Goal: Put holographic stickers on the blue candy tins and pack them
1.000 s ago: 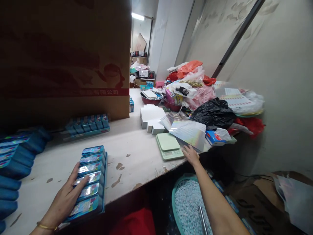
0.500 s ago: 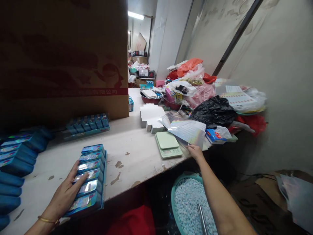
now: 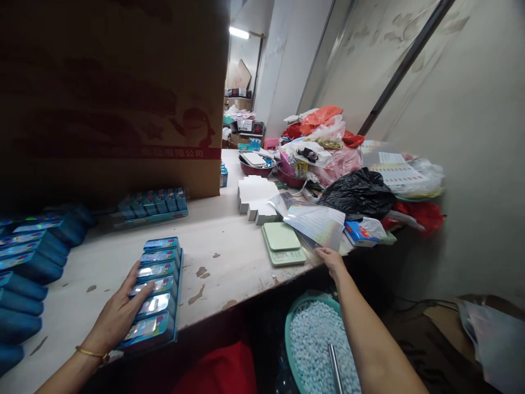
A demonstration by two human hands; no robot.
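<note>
My left hand (image 3: pixel 121 312) rests with fingers apart on a row of blue tins (image 3: pixel 158 284) standing in a tray near the table's front edge. At the right, my right hand (image 3: pixel 331 259) pinches the near edge of a shiny translucent sheet (image 3: pixel 318 223). That sheet lies beside a pale green scale (image 3: pixel 283 243) and partly over other sheets. Behind the scale are small white boxes (image 3: pixel 256 195) set close together.
A large cardboard box (image 3: pixel 164 98) stands at the left, with more blue tins (image 3: pixel 33 246) before it. Plastic bags (image 3: pixel 356 191) pile up at the right. Below the table edge, a green basin (image 3: pixel 290 334) holds pale pellets and a metal tube (image 3: pixel 334 366).
The view has shifted slightly, so the table things appear a little further right. Both hands keep their places on the tins and the sheet.
</note>
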